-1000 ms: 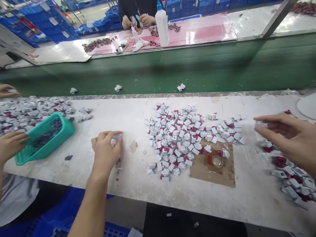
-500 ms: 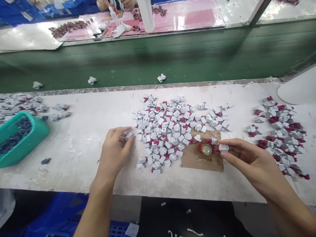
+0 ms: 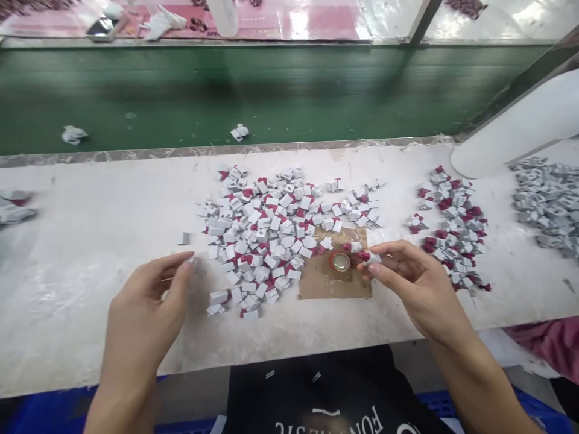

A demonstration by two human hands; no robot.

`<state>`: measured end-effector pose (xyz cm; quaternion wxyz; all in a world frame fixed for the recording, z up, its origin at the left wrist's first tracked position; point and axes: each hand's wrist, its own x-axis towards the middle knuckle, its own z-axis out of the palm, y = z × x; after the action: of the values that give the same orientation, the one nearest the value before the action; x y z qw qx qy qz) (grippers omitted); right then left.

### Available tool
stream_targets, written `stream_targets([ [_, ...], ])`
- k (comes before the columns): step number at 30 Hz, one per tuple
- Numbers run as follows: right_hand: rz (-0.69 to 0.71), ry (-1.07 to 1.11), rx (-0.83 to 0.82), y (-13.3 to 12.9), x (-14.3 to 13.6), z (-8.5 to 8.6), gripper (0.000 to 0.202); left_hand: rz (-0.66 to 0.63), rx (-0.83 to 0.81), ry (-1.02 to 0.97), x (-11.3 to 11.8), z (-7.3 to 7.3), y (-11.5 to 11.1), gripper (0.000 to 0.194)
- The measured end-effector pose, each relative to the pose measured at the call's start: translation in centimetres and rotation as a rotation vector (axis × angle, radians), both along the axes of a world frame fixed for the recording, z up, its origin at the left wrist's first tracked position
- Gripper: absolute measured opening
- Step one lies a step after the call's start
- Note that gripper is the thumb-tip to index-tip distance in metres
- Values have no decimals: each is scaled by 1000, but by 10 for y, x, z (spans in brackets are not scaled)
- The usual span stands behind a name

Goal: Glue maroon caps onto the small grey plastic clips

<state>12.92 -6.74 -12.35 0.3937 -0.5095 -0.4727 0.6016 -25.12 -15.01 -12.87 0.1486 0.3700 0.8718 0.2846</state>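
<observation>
A wide pile of small grey and dark red pieces (image 3: pixel 262 229) lies on the white table in front of me. My left hand (image 3: pixel 149 301) is left of the pile, thumb and forefinger pinched on a small grey piece at their tips. One loose grey piece (image 3: pixel 183 238) lies just beyond those fingers. My right hand (image 3: pixel 420 283) holds a grey and dark red piece (image 3: pixel 370 258) between thumb and forefinger, over the right edge of a brown cardboard square (image 3: pixel 316 282). On the cardboard sits a round red-rimmed cap (image 3: pixel 339 261), with another piece beside it.
A second grey and red pile (image 3: pixel 452 223) lies to the right, and a grey heap (image 3: pixel 549 205) beyond it. A white tube (image 3: pixel 520 129) slants in at the right. Behind the table runs a green belt (image 3: pixel 181 96) bearing two pieces.
The view has swung right, so the teal basket is out of sight and the grey heap shows. My left hand has drawn back from the pile, leaving a grey piece behind. My right hand keeps its piece.
</observation>
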Motion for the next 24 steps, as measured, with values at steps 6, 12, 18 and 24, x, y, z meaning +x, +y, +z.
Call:
stream_targets([
  [6,-47,-58,33,-1,-2,0,26,31,15,83,6,-8,-6,45],
  [12,-32,-121,9,-3,7,-2,37,-40,-10,19,-1,-16,-9,51],
  [18,-68,-393,70,-14,20,-6,38,-60,61,-47,-3,-15,-16,45],
  [24,114,-693,350,-18,35,-6,22,-20,27,-127,6,-6,-13,43],
])
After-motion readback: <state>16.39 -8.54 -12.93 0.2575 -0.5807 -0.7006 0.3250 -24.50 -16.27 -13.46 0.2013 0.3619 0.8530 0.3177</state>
